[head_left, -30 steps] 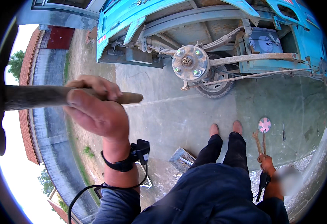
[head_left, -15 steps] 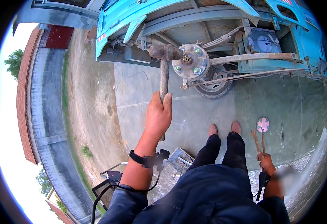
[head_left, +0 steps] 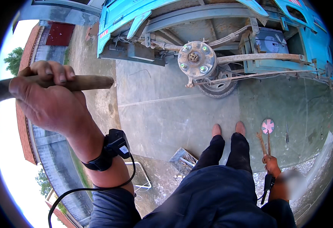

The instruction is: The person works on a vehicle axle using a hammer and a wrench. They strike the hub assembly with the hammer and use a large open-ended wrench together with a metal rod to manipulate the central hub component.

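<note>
My left hand (head_left: 50,98) is raised at the far left, its fingers closed around the wooden handle of a hammer (head_left: 92,82). The hammer's head is out of sight past the left rim. Standing out from the turquoise vehicle is a rusty wheel hub (head_left: 197,64) with several studs and a central nut, with no wheel on it; my left hand is well away from it. Low at the right, my right hand (head_left: 272,165) is closed on two slim rusty tools (head_left: 262,144), one with a forked end like an open-ended wrench. Whether they are joined is hidden in my grip.
Leaf springs and a long bar (head_left: 258,58) run beside the hub under the turquoise vehicle (head_left: 309,41). A tyre (head_left: 221,91) shows behind it. A pink-and-dark disc (head_left: 267,126) and a thin tool (head_left: 287,133) lie on the floor. A box of metal tools (head_left: 183,161) stands near my leg.
My left hand has swung the hammer from beside the hub up and back to the left, close to the camera. My right hand has hardly moved.
</note>
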The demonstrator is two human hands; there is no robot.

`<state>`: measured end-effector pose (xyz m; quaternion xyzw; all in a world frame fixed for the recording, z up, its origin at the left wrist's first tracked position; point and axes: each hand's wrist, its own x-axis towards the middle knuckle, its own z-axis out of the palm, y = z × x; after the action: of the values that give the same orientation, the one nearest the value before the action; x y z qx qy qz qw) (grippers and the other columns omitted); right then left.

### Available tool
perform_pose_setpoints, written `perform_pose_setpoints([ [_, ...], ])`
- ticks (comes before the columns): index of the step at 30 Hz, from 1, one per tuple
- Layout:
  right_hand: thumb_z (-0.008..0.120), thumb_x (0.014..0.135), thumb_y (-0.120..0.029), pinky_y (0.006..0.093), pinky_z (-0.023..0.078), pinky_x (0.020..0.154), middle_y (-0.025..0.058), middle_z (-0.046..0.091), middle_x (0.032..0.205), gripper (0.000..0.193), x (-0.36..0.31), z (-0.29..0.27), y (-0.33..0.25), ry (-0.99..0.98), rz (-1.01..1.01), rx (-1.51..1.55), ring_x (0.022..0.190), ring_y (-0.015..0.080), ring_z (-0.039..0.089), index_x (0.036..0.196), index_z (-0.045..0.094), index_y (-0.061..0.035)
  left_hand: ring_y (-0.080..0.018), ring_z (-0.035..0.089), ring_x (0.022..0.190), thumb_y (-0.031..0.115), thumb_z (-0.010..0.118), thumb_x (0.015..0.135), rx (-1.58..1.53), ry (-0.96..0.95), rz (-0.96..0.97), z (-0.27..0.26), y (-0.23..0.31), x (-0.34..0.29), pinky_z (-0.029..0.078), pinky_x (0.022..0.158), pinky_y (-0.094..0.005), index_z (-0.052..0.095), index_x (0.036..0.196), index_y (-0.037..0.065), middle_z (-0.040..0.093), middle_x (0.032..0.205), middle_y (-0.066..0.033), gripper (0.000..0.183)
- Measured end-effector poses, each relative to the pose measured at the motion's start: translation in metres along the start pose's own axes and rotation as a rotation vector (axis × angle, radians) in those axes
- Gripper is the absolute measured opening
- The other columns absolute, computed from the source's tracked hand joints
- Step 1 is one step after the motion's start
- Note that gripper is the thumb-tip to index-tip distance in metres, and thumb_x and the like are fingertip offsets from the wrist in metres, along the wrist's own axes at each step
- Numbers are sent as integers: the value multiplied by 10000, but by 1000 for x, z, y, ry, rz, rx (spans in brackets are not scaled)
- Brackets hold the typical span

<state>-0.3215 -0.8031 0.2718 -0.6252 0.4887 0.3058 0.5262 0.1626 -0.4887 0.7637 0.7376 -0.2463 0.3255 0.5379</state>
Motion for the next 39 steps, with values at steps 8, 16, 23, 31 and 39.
perform_pose_setpoints([
  [8,568,964,-412,313,383,404,31,526,593,448,-17,-2,-18,-27,5,78,422,150,491,709,602,-45,-420,550,613,291,514,1016,551,-731,-681,18,-110,-189,455,595,-471,485,936,-16,573,667,-238,318],
  [16,567,959,-407,304,406,423,15,511,594,447,-22,-3,-35,15,-70,-87,427,135,486,681,566,-57,-127,493,495,326,500,1024,466,-485,-955,-42,-121,-226,414,445,-323,473,882,31,496,600,-45,328],
  [23,558,923,-434,367,467,511,98,555,548,465,-17,10,-55,3,-61,-328,473,233,558,689,636,-40,-117,480,480,320,546,1000,406,-482,-1642,-129,-147,-357,416,416,-290,464,888,61,506,663,-26,294],
  [31,535,915,-512,450,520,728,186,660,745,474,-26,65,-118,-162,-344,-679,759,386,651,757,702,-98,-140,486,493,318,574,984,369,-141,-1868,-221,-206,-419,407,425,-293,506,913,46,516,676,-32,289],
  [39,567,930,-484,429,501,803,194,592,901,437,-59,167,-224,-427,-681,-769,893,368,594,874,709,-75,-307,622,1052,318,638,946,684,-426,-1359,-270,-231,-452,515,857,-390,435,1355,-59,609,1202,-239,592],
])
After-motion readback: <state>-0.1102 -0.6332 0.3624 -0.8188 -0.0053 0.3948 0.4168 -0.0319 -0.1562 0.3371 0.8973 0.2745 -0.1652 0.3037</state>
